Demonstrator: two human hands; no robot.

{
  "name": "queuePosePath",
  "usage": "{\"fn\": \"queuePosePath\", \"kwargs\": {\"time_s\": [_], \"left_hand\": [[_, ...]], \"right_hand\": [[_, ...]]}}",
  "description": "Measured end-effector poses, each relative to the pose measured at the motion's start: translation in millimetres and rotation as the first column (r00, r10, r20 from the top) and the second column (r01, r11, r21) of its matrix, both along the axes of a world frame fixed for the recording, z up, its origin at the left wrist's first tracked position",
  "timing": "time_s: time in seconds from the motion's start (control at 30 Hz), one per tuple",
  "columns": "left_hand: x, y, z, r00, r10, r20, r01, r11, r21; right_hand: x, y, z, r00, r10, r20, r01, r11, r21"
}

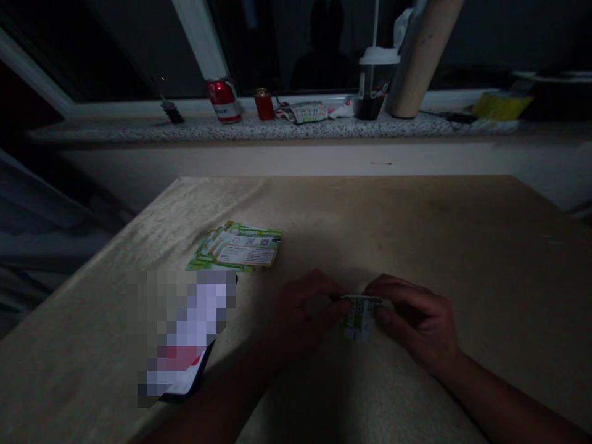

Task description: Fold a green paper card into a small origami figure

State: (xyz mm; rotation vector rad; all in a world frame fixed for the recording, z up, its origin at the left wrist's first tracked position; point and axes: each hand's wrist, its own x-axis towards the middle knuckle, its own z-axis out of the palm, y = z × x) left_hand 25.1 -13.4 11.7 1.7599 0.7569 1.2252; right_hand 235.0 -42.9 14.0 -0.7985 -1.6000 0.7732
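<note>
Between my two hands is a small green and white folded paper point(359, 317), its upper edge pinched at both ends. My left hand point(308, 314) is closed on the left end with thumb and fingers. At the right end, my right hand point(419, 317) grips the paper the same way, thumb in front. A fanned stack of green and white leaflets point(245, 246) lies on the table to the upper left of my hands. Nearer to me on the left is a phone point(194, 333) with a lit, pixelated screen.
The beige table point(439, 228) reaches toward a granite windowsill point(194, 131). On the sill stand a red can point(224, 100), a small orange jar point(264, 105), a crumpled wrapper point(305, 112), a lidded cup point(371, 83), a cardboard tube point(425, 58) and a yellow item point(502, 106).
</note>
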Motion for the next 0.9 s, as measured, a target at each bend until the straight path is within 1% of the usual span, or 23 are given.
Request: {"fn": "queuePosePath", "kwargs": {"time_s": [0.2, 0.37, 0.47, 0.57, 0.77, 0.9], "left_hand": [[-1.1, 0.0, -0.2, 1.0, 0.003, -0.023, -0.003, 1.0, 0.001], [-1.4, -0.6, -1.2, 0.999, 0.017, -0.047, -0.016, 0.999, 0.03], [-2.2, -0.7, -0.8, 0.996, 0.037, -0.078, -0.033, 0.998, 0.044], [-3.1, -1.0, 0.0, 0.996, 0.023, -0.082, -0.021, 0.999, 0.036], [-2.3, -1.3, 2.7, 0.997, 0.025, -0.07, -0.025, 1.0, 0.004], [-1.3, -0.9, 1.4, 0.999, 0.017, -0.051, -0.017, 1.0, 0.005]], "right_hand": [[-0.3, 0.8, 1.8, 0.999, -0.04, 0.027, 0.039, 0.999, 0.03], [-0.7, 0.9, 1.8, 0.998, -0.044, 0.046, 0.042, 0.998, 0.042], [-1.5, 1.4, 1.6, 0.999, -0.038, 0.031, 0.037, 0.999, 0.031], [-2.2, 2.1, 1.8, 1.0, -0.029, -0.002, 0.029, 0.999, 0.014], [-2.2, 2.4, 1.7, 0.999, -0.033, -0.027, 0.033, 0.999, 0.001], [-1.7, 1.9, 0.1, 0.999, -0.036, -0.018, 0.036, 0.999, -0.013]]}}
